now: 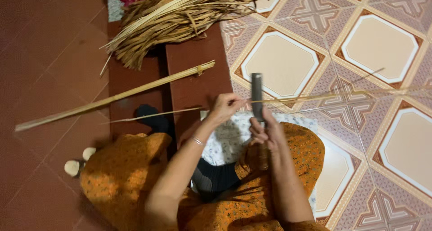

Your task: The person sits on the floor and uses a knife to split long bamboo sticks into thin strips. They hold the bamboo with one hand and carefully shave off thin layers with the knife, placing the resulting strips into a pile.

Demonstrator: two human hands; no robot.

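Left hand point(226, 107): we see it closed in a pinch on a long thin pale bamboo strip point(315, 97) that runs across our lap and out over the patterned tile floor point(288, 62) to the right. Right hand point(265, 131): closed around the handle of a dark flat-bladed knife point(257, 95), blade upright, edge touching the strip just beside the left hand. We sit in orange patterned clothing. Bundle of dried brown reed strips point(180, 17) lies well apart at top, a thicker tan bamboo stick point(117, 96) lies near on the left.
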